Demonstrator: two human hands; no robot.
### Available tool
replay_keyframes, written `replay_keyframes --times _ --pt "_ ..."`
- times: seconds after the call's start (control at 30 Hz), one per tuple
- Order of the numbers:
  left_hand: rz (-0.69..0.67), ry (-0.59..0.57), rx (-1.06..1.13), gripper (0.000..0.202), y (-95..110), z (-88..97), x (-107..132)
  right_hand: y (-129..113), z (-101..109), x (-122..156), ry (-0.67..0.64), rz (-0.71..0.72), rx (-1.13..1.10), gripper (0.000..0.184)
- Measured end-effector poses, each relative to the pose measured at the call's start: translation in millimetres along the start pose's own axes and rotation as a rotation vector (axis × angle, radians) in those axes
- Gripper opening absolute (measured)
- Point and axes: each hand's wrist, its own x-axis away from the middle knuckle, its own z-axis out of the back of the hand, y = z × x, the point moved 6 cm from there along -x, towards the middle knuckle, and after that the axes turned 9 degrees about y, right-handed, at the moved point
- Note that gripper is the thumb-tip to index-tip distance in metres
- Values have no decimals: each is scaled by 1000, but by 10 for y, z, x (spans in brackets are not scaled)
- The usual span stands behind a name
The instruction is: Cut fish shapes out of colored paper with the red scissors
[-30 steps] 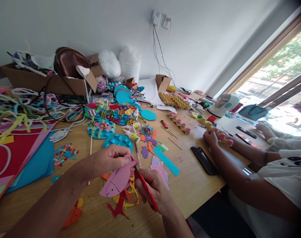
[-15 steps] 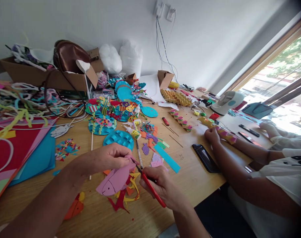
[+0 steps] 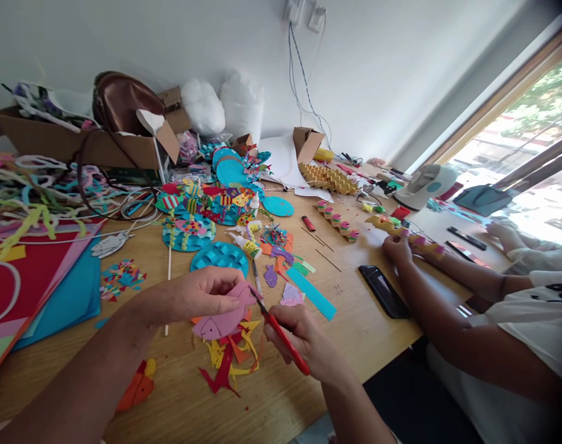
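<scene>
A pink paper fish (image 3: 220, 324) with a drawn eye and gill line is pinched in my left hand (image 3: 211, 293). My right hand (image 3: 299, 336) is closed round the red handles of a pair of scissors (image 3: 283, 339). The scissor blades meet the pink paper near the fish's tail end. Below the fish lie red, yellow and orange paper scraps (image 3: 230, 367). An orange paper fish (image 3: 137, 388) rests under my left forearm. Just beyond my hands are a blue paper disc with folded loops (image 3: 220, 258) and a small purple paper fish (image 3: 270, 276).
Glue bottles (image 3: 248, 245), a blue paper strip (image 3: 312, 293) and a black phone (image 3: 383, 291) lie beyond my hands. At the right, another person's hand (image 3: 398, 250) holds a painted egg-carton strip. Coloured paper sheets (image 3: 73, 296) are stacked at the left. A cardboard box (image 3: 73, 145) stands against the wall.
The pink fish has turned in my left hand, its head swinging up and to the right. The scissor blades have shifted slightly along the tail edge.
</scene>
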Motion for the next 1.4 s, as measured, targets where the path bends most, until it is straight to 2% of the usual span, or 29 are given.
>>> replay_keyframes --times 0.1,0.17,0.23,0.3,0.43,0.63,0.77,0.87,1.07,1.4 --pt "19 53 109 17 -16 43 -3 139 -35 -22 151 -95 -222 46" --pt "-11 115 154 20 -7 75 -21 180 -55 -46 277 -88 -320 49" --pt "-61 224 268 25 7 107 -51 181 -67 -77 405 -57 -389 50" --pt "-96 383 459 29 -9 131 -81 169 -92 -121 501 -47 -452 50" --pt "-126 556 674 35 -74 18 -144 113 -185 -226 588 -27 -564 52" --pt "-223 774 663 24 -98 -63 -155 74 -392 -301 531 -54 -638 53" --pt "-273 910 660 20 -97 -20 -102 39 -470 -302 499 -83 -597 55" --pt "-278 968 617 21 -94 31 -75 6 -524 -308 471 -108 -599 58" --pt "-277 951 588 16 -63 72 -60 7 -571 -295 438 -139 -587 59" --pt "-236 900 546 8 62 43 -12 -24 -469 -188 360 -112 -481 57"
